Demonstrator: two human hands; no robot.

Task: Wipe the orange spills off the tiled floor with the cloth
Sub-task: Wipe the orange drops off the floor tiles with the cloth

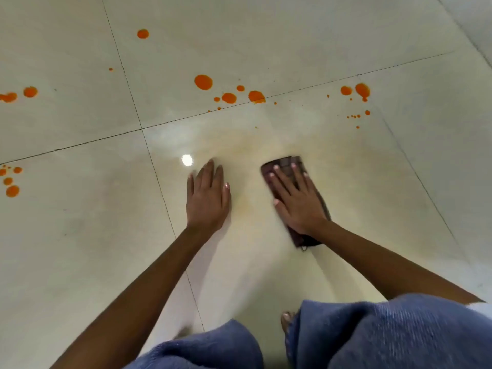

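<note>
- The right hand (295, 198) lies flat on the dark cloth (285, 162), fingers straight and spread, pressing it onto the tiled floor (266, 35). It is not clenched.
- The cloth sits folded under that palm. Its far edge shows past the fingertips and its near end sticks out by the wrist.
- The left hand (207, 195) holds nothing. It rests palm down on the bare tile just beside the cloth, fingers extended.
- A faint yellowish smear (247, 145) tints the tile around both hands.
- Orange spills lie beyond the hands: a central cluster (203, 82) along the grout line, a right cluster (362, 89), a far-left pair (30, 91), one lone drop (143, 34), and a group at the left edge (12, 190).
- A blue garment (386, 336) covers the knees; toes (287, 319) peek out between them.
</note>
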